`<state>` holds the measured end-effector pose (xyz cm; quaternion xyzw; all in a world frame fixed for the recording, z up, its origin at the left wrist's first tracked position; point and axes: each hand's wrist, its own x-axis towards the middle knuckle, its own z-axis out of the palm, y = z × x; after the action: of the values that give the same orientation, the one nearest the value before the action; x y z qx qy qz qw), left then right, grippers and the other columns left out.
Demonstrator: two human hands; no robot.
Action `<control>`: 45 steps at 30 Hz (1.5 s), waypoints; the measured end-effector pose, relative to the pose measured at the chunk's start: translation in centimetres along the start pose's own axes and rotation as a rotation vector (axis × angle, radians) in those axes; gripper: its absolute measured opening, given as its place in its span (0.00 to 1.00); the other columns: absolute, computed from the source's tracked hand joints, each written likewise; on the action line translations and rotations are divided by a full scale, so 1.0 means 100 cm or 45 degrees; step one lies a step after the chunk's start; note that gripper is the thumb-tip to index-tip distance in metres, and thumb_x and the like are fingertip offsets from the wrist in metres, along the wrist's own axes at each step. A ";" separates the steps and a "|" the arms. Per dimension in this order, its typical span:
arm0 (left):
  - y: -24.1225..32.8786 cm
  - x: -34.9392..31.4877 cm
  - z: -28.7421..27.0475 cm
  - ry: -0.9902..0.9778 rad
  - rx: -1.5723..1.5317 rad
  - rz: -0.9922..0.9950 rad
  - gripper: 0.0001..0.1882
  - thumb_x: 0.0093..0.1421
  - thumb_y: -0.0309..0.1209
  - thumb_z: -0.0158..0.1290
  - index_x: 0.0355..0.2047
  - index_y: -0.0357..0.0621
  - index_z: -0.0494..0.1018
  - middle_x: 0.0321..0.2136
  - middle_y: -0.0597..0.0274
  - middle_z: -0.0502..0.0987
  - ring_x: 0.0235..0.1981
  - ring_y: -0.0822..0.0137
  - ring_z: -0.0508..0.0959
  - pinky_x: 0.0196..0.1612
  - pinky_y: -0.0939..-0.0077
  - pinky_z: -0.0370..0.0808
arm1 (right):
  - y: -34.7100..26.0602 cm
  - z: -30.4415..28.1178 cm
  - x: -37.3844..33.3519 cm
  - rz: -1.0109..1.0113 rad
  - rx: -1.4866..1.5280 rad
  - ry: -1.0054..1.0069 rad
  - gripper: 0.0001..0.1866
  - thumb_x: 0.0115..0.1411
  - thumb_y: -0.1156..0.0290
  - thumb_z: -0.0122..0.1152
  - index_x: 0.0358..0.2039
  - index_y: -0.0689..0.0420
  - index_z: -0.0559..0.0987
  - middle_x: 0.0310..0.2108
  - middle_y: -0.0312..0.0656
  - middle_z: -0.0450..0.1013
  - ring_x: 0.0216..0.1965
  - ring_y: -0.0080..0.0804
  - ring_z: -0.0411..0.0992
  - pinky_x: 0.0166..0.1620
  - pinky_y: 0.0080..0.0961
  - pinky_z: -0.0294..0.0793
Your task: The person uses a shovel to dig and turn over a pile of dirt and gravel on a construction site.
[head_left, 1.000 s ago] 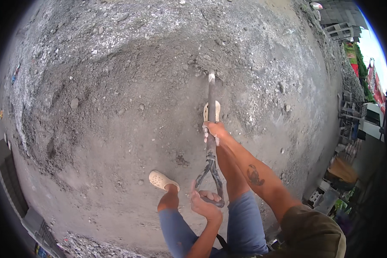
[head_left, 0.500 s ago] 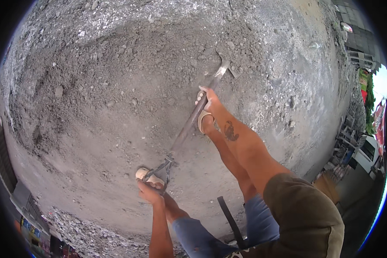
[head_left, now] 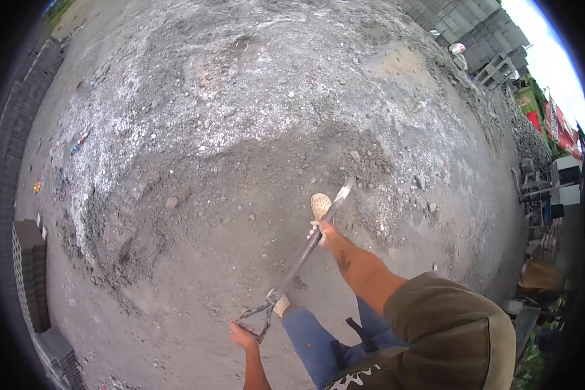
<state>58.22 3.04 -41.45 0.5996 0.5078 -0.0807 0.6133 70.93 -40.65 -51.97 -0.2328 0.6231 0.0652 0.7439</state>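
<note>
While the right hand is wrapped around the shovel at its shaft, the left hand holds the triangular handle, which lies at seven o'clock from the right hand. Both grips are narrow, although the left fingers are too small to be told one by one. The shovel slants from the handle at seven o'clock to its pale metal end at one o'clock. This end reaches the loose dark soil, also at one o'clock; the blade I cannot make out clearly, so I cannot tell how deep it is.

At twelve o'clock from the right hand, just beside the shaft, is the right clog, beige and with holes. The left clog, at seven o'clock, is partly covered by the shovel. Well apart, a little after nine o'clock, a rounded stone lies on the grey ground. From the middle of the view, one block stack stands between eight and nine o'clock.
</note>
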 end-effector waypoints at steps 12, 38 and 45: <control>0.117 -0.224 -0.260 -0.158 0.780 0.176 0.28 0.62 0.56 0.46 0.25 0.40 0.68 0.14 0.61 0.67 0.12 0.64 0.69 0.14 0.69 0.67 | 0.349 -0.117 -0.342 0.191 0.379 -0.610 0.06 0.55 0.70 0.63 0.28 0.52 0.74 0.21 0.35 0.66 0.23 0.36 0.68 0.34 0.43 0.72; -0.302 -1.038 -0.382 -2.507 1.187 -0.496 0.17 0.68 0.46 0.46 0.36 0.44 0.65 0.29 0.58 0.72 0.29 0.61 0.74 0.36 0.64 0.73 | 0.385 -1.201 -0.713 -0.614 1.299 0.830 0.08 0.56 0.68 0.60 0.33 0.57 0.74 0.23 0.39 0.72 0.22 0.34 0.73 0.28 0.36 0.75; -0.312 -1.045 -0.418 -2.801 1.979 -0.035 0.14 0.65 0.39 0.51 0.39 0.41 0.65 0.28 0.59 0.76 0.27 0.68 0.76 0.34 0.71 0.73 | 0.574 -1.142 -0.626 -0.149 2.129 0.478 0.12 0.53 0.67 0.61 0.39 0.51 0.75 0.36 0.42 0.74 0.35 0.43 0.75 0.40 0.51 0.77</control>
<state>-35.05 -24.45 23.15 0.4089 -0.4149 -0.7872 0.2025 -67.10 -26.70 -20.41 0.3531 0.5662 -0.4936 0.5577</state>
